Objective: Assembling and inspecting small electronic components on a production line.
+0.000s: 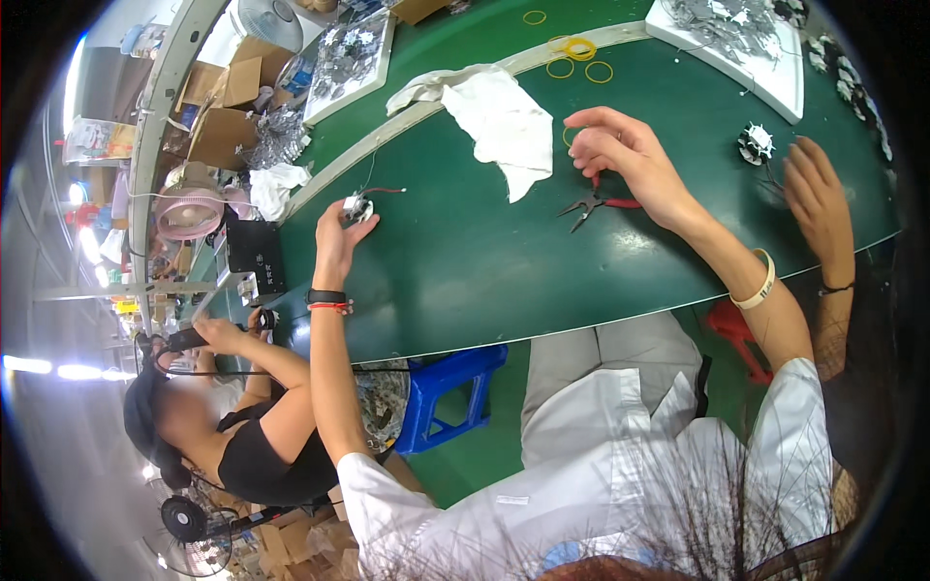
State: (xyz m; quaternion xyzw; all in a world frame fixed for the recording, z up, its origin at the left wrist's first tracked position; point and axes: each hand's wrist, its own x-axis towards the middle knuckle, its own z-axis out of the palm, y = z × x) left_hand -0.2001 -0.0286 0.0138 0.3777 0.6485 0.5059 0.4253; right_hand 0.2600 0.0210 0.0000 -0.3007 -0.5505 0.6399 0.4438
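My left hand [339, 242] is closed around the lower side of a small motor [358, 208], silver with a white part. A thin lead with a reddish end [389, 190] sticks out from it. Over the table's middle my right hand [630, 160] has its fingers curled, and a yellow rubber band [567, 137] shows at its fingertips. Just below that hand lie red-handled pliers [589, 204], jaws apart, on the green table [455, 281]. A crumpled white cloth [504, 126] is spread between my hands, touching neither.
Several yellow rubber bands [579, 48] lie at the far side. White trays of small metal parts stand at the far left [351, 66] and far right [790, 82]. At right, a co-worker's hand [819, 198] is beside another motor [756, 145]. Another person [262, 436] works at left, near a blue stool [450, 397].
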